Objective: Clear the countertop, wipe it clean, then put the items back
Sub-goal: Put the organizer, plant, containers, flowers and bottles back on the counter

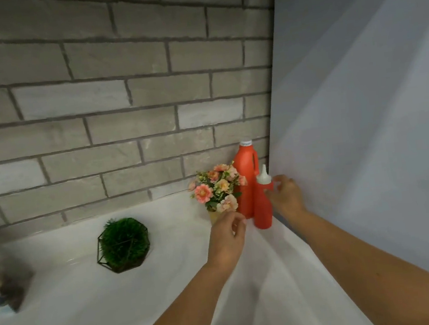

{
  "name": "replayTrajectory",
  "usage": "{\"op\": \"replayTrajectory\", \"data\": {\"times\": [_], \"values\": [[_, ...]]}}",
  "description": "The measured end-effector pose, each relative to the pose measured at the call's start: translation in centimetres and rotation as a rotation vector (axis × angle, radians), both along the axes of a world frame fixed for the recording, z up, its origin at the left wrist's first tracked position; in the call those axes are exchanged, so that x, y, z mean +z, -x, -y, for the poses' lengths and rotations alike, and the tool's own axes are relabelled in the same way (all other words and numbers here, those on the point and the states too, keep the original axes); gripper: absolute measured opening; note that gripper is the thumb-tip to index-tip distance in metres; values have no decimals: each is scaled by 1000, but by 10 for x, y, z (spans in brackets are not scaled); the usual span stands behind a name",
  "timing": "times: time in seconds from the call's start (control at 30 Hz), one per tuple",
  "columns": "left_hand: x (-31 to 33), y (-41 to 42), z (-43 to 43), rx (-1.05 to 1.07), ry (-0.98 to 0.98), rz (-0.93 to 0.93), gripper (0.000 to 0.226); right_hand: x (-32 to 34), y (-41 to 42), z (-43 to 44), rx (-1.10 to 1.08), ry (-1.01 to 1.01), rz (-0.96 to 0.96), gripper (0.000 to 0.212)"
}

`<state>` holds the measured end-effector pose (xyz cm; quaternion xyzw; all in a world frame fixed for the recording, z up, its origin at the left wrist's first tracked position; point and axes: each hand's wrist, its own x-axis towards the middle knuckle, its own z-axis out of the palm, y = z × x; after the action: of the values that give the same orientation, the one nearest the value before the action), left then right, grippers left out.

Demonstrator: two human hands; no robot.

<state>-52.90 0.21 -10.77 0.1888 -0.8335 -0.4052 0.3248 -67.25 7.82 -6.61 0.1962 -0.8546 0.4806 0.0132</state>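
Most of what I see is rough grey brick wall, with a smooth white panel closing off the corner on the right. Below is the glossy white worktop. A shaggy green grass ball sits in a black wire frame, well apart from the rest. In the corner stands a tall red plastic jug with a moulded handle and white cap. Just beside it is a bunch of peach flowers in a small yellow pot. The red squeeze bottle with the cone nozzle stands in front of the jug. My right hand has its fingers pinched on the bottle's shoulder. My left hand hovers by the pot, fingers loosely curled, holding nothing.
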Motion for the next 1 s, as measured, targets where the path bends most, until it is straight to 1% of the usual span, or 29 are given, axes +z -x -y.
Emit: {"op": "replayTrajectory", "data": {"times": [0.1,0.17,0.27,0.37,0.57,0.73,1.0], "values": [[-18,25,-9,-15,-56,58,12,-12,24,-5,60,-28,28,53],[-28,39,-12,-26,-80,129,17,-20,37,-4,128,-20,63,60],[-39,57,-14,-40,-105,245,30,-27,49,0,240,27,90,70],[-41,71,-17,-30,-161,280,42,-32,61,4,317,100,99,67],[-44,96,-15,-18,-197,207,49,-39,74,14,374,175,154,66],[-43,107,-13,-24,-213,158,54,-49,82,22,392,151,97,66],[-39,114,-18,-34,-261,135,54,-49,80,14,390,130,21,61]]}}
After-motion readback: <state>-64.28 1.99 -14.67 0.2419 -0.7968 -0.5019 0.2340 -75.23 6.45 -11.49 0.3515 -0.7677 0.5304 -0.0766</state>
